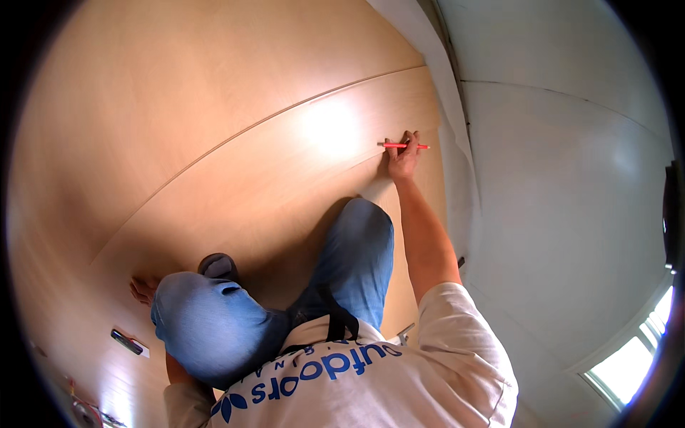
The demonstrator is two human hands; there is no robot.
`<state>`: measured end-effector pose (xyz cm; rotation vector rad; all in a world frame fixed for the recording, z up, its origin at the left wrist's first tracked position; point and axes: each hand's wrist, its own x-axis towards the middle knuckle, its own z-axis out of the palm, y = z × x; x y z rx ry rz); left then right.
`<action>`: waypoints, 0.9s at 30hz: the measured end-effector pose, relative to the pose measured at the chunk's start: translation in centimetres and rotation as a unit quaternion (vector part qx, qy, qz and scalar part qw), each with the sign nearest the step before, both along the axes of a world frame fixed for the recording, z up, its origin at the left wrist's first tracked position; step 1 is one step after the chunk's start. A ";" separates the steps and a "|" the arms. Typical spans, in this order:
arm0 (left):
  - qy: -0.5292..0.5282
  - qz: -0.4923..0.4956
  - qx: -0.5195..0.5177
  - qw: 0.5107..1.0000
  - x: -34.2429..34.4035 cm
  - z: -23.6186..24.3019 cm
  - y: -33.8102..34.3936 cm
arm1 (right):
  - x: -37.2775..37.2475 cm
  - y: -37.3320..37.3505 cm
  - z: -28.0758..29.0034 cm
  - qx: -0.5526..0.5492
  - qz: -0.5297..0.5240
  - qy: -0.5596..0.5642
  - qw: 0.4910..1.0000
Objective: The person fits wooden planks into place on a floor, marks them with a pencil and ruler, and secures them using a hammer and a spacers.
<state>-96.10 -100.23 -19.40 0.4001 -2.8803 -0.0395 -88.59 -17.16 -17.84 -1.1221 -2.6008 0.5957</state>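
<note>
My right hand rests at the far end of a pale wood-look floor, close to the wall. It is closed around a slim red pencil, which lies crosswise in the fingers. My left hand is low on the left beside my bent knee, its fingers spread out against the floor. The knee hides the rest of that hand. A long thin seam curves across the floor ahead of me.
A white sheet runs along the floor's right edge, against a pale grey wall. Near my left knee lies a small dark tool. Red equipment sits in the lower left corner. A bright window is at lower right.
</note>
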 end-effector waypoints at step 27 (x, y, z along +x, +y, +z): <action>-0.224 -0.747 0.040 0.624 -12.6 5.8 59.6 | -0.4 -1.5 0.4 0.028 -0.056 -0.017 0.998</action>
